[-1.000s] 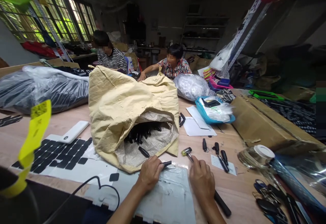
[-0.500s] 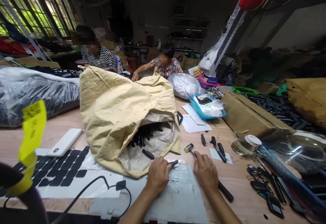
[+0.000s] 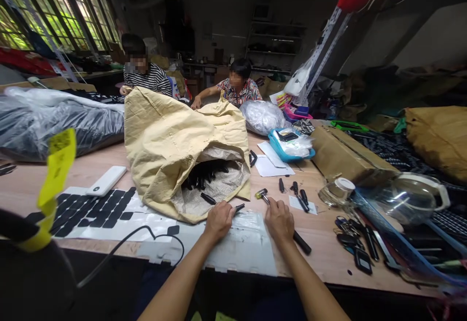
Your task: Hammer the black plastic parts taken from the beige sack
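My left hand (image 3: 219,221) is closed on a slim black plastic piece (image 3: 239,207), whose tip sticks out past the fingers just above a pale worn mat (image 3: 251,250). My right hand (image 3: 280,221) grips a hammer (image 3: 302,243) at the mat's right edge. Its small yellowish head points away from me, and the black handle end shows behind the wrist. Directly ahead, a beige cloth sack (image 3: 171,146) lies with its mouth towards me. Many black pieces (image 3: 204,174) fill its dark opening, and a single black piece (image 3: 207,198) rests on the lip.
Black pieces (image 3: 304,197) and a screwdriver-like tool lie right of the hammer. Further right are keys (image 3: 343,223), a clear jug (image 3: 408,199), a blue-edged tray and a cardboard box (image 3: 350,158). At left are black stickers (image 3: 98,209), a white device (image 3: 106,181) and a cable. Two people sit opposite.
The camera view has shifted, so more of the table's front edge shows. Both hands keep their holds and nearly their places on the table. The striped-shirt person's head has turned.
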The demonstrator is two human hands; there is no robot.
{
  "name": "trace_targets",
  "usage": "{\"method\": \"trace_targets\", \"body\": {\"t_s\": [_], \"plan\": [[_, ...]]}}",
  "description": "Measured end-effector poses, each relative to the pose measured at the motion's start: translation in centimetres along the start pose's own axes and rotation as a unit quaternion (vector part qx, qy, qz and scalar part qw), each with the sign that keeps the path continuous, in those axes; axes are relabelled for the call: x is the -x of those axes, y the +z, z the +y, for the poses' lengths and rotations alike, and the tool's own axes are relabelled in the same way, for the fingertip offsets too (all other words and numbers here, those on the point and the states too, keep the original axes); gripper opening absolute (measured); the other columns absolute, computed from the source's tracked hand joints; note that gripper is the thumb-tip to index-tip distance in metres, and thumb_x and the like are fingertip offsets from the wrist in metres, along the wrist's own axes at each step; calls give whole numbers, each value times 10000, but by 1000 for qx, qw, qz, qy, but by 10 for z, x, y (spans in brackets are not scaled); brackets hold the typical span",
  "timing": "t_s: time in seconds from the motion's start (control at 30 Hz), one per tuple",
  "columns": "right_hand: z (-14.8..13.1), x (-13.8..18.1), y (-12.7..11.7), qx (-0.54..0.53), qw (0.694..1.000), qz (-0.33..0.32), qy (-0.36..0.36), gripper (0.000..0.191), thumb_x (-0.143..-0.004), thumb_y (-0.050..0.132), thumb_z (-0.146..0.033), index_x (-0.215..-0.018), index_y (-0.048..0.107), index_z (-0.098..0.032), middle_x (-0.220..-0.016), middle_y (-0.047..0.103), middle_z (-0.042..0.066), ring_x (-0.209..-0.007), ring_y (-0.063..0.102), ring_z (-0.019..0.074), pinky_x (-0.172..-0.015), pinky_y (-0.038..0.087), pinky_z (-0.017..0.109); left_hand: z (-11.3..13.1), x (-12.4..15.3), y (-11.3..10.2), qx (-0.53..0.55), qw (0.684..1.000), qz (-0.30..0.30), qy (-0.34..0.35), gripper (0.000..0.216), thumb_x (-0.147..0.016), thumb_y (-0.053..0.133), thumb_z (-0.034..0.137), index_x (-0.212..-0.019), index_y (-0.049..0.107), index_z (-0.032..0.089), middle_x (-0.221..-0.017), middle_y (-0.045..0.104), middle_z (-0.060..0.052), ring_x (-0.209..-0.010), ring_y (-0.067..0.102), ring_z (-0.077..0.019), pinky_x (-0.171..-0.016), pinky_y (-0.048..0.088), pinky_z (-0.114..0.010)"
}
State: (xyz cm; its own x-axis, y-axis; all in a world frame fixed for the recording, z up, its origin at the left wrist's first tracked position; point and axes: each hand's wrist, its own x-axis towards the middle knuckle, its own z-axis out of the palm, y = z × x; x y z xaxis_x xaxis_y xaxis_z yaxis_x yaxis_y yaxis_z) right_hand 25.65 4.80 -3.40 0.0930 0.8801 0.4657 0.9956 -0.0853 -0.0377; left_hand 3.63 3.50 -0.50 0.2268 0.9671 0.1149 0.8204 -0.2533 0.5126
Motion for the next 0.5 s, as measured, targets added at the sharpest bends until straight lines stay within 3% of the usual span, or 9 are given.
{"method": "trace_targets", "body": {"t_s": [0.37,0.5], "plan": [[-6,-6,1,6,1000,-20,13,294,-893,514,-169,-1142,660,-223,-897,568,60,-859,489,195,-681,291,292,-2,-7,-7,11,1000,0,3,315,-990,358,278,-792,592,206,-875,614,-42,-891,587,-187,-807,447,-303],[-6,-5,4,12,1000,-23,14,291,-891,508,-170,-1135,660,-222,-887,560,59,-856,489,194,-685,295,293,7,21,-11,102,994,19,37,313,-984,313,331,-916,595,215,-936,633,-68,-917,592,-212,-845,467,-352]]}}
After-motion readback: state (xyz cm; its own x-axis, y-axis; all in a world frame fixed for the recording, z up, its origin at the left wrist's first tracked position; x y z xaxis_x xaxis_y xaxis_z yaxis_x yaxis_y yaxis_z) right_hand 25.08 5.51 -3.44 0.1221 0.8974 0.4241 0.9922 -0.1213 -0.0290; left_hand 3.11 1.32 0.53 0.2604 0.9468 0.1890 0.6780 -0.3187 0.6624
